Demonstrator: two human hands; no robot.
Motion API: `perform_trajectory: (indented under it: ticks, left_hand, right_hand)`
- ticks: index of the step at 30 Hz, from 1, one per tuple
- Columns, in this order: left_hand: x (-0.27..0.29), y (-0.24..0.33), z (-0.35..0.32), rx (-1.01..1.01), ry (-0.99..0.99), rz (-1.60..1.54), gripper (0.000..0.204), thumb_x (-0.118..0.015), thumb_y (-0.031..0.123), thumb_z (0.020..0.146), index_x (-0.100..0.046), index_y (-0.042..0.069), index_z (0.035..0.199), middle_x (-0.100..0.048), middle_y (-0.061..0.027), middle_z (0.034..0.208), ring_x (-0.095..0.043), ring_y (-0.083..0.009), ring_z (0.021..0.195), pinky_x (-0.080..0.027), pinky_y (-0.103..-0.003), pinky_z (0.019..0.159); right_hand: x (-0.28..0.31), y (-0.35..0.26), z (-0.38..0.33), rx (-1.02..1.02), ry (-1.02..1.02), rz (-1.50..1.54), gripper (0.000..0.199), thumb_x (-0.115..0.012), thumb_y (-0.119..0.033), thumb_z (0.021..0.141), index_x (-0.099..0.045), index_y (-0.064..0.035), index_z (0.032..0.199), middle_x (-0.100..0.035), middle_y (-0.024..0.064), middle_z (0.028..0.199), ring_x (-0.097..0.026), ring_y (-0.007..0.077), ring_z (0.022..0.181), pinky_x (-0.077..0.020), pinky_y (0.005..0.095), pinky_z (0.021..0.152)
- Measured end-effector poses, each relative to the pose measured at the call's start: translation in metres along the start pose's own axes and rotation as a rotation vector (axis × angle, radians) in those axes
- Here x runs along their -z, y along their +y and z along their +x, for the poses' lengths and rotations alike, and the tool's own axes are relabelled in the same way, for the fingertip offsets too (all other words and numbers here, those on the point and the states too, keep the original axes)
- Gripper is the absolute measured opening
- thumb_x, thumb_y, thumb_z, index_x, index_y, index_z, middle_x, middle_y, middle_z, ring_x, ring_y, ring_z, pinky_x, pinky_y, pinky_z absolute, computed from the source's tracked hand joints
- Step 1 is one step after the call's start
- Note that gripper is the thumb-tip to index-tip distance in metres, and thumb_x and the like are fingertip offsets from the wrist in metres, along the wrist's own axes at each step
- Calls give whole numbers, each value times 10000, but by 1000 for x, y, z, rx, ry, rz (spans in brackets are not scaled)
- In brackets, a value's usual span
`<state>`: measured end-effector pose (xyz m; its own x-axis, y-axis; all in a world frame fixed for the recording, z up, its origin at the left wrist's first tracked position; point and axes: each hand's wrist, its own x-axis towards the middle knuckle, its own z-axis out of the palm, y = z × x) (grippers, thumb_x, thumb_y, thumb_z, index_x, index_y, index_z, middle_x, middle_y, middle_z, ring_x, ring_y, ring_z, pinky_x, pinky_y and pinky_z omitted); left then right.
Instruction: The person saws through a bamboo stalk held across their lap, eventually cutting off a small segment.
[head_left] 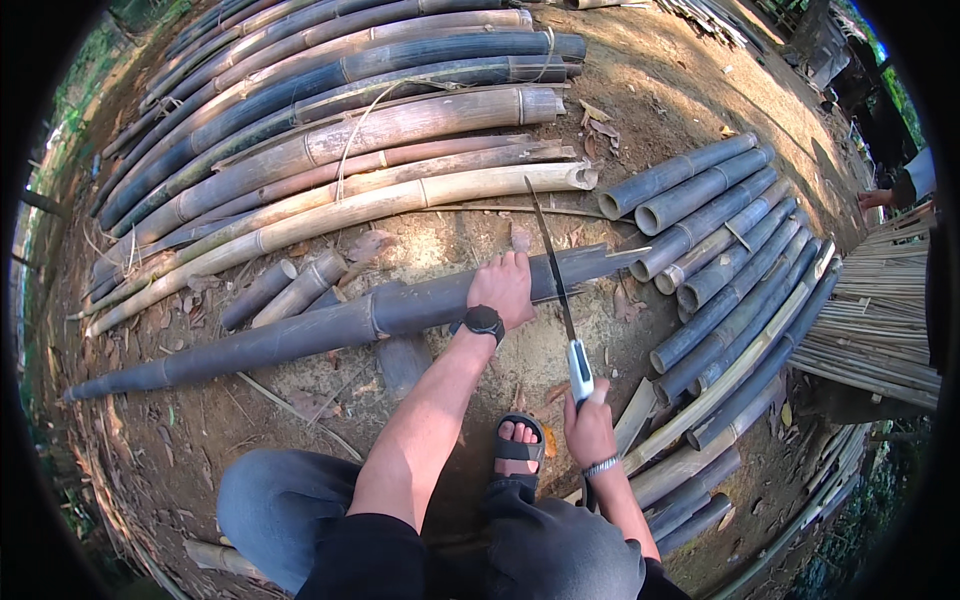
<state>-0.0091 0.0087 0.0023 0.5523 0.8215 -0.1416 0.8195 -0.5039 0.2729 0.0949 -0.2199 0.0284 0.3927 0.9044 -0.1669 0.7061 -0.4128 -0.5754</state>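
Observation:
A long dark bamboo pole (250,338) lies crosswise in front of me, its right end split and jagged. My left hand (503,290), wearing a dark watch on the wrist, grips the pole from above near that end. In my right hand (590,430) is a handsaw (580,368) with a white and black handle, its fingers closed round the grip. The saw's long narrow blade points away from me and crosses over the pole just right of my left hand. Whether the teeth touch the bamboo, I cannot tell. Beneath the pole sits a flat block (403,365).
Many long bamboo poles (420,120) are stacked beyond, some tied with thin strips. Cut bamboo sections (715,285) lie in a row at right. Short bamboo pieces (302,290) rest behind the pole. Farther right are thin bamboo slats (870,340) and another person's hand (876,199).

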Motion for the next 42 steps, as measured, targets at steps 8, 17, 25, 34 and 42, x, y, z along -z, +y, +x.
perform_trajectory:
  ticks: [8,17,25,34,42]
  left_hand:
    - [2,0,8,5,45,22,722,-875,432,661,-548,7,1143,-640,-147,1084,-638,-294,1083,-517,-388,952]
    - [3,-5,4,15,-20,-35,722,-885,432,646,-553,4,1124,-635,-142,1096,-635,-304,1085,-516,-388,953]
    - [5,-3,6,-4,23,-12,706,-884,432,650,-556,8,1109,-642,-142,1088,-635,-301,1088,-518,-387,947]
    - [1,4,6,-6,-31,10,712,-873,438,670,-557,0,1134,-643,-150,1115,-634,-299,1102,-515,-384,964]
    - [3,-6,7,31,-12,-2,702,-875,434,664,-564,6,1126,-640,-148,1106,-635,-287,1095,-512,-389,964]
  right_hand:
    - [21,27,-72,-63,-37,-34,382,-585,-204,973,-346,31,1156,-610,349,686,-614,549,685,-479,624,590]
    - [13,6,-33,-75,-52,-87,403,-580,-237,978,-357,58,1138,-613,325,670,-616,527,640,-480,595,550]
    - [0,-2,24,-33,-23,-100,414,-575,-268,981,-360,45,1146,-619,330,682,-626,530,671,-491,595,567]
    - [5,12,-41,-62,-7,-28,377,-585,-210,979,-359,49,1136,-615,348,710,-619,541,688,-484,603,582]
    - [25,29,-78,-73,-67,-71,394,-618,-211,959,-368,44,1127,-607,342,678,-616,541,673,-476,610,572]
